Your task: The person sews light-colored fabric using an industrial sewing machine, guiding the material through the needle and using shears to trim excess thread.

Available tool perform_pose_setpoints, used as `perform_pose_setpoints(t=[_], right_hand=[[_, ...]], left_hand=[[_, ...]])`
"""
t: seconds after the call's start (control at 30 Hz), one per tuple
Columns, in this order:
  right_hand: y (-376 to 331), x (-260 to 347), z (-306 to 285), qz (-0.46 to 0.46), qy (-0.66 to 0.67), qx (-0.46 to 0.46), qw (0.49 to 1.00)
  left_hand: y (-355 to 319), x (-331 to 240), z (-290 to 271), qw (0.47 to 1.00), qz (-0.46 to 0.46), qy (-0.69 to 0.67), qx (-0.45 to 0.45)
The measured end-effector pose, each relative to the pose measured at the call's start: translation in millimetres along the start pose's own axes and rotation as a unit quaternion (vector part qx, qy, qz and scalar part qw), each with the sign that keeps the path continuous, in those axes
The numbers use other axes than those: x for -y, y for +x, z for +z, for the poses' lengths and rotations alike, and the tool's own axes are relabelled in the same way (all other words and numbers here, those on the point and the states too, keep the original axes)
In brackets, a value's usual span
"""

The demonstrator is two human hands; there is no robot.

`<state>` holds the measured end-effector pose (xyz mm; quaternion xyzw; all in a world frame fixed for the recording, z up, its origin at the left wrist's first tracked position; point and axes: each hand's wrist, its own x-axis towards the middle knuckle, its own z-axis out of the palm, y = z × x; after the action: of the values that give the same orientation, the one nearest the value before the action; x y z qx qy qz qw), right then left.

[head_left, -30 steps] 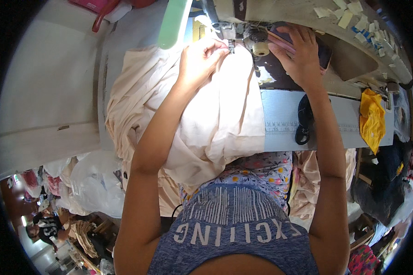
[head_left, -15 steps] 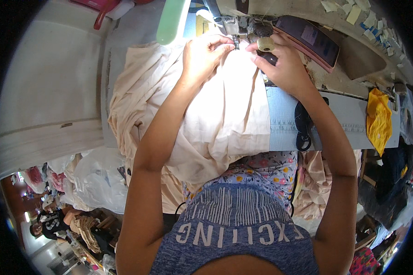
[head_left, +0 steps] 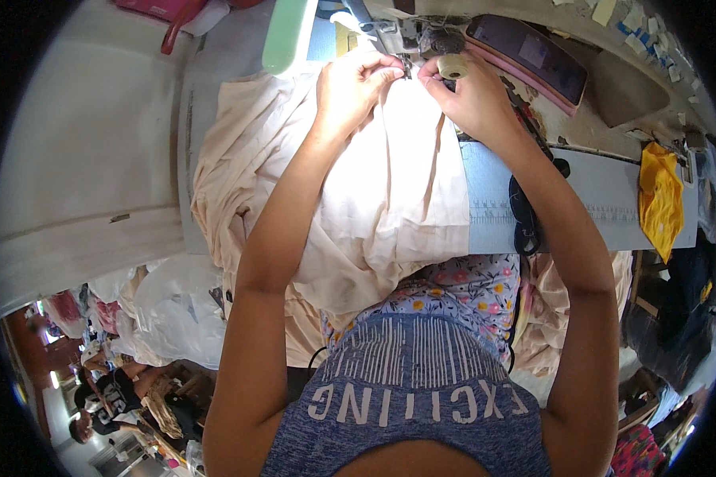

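A large cream cloth point(head_left: 382, 191) lies over the table and hangs down toward my lap, brightly lit in the middle. Its far end runs up to a small metal presser foot point(head_left: 406, 68) of a sewing machine. My left hand point(head_left: 352, 89) pinches the cloth just left of the foot, thumb against fingers. On the other side, my right hand point(head_left: 476, 97) has thumb and forefinger pressed together at the cloth's far right edge. A pale round roll point(head_left: 453, 67) shows over the right hand's fingers; what it is fixed to is hidden.
A phone point(head_left: 529, 52) in a pink case lies beyond my right hand. A pale green smooth piece point(head_left: 286, 36) stands at the far left. Black straps point(head_left: 525, 215) lie under my right forearm, and a yellow cloth point(head_left: 660, 195) hangs at the table's right. Another person point(head_left: 111, 397) is at lower left.
My right thumb and forefinger have closed together by the foot, where they were apart before. The left hand keeps its pinch. The whole view has shifted slightly.
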<state>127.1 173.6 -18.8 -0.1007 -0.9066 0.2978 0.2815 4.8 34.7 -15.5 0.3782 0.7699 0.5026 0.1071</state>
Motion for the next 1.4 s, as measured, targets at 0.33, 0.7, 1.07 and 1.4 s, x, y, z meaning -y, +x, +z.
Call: perform_pose_setpoints(t=[0.33, 0.7, 1.07, 1.4], right_hand=[[0, 1, 1, -0.003, 0.018, -0.002, 1.0], [-1, -1, 4, -0.019, -0.011, -0.024, 0.999], [-1, 3, 0, -0.002, -0.015, -0.005, 1.0], [-1, 3, 3, -0.001, -0.016, -0.012, 1.0]], left_hand=[[1, -4, -2, 0.999, -0.027, -0.017, -0.001], [2, -2, -1, 1.0, -0.003, -0.003, -0.004], [4, 9, -2, 1.0, 0.0, -0.009, 0.001], [3, 7, -3, 0.999, -0.024, -0.029, 0.008]])
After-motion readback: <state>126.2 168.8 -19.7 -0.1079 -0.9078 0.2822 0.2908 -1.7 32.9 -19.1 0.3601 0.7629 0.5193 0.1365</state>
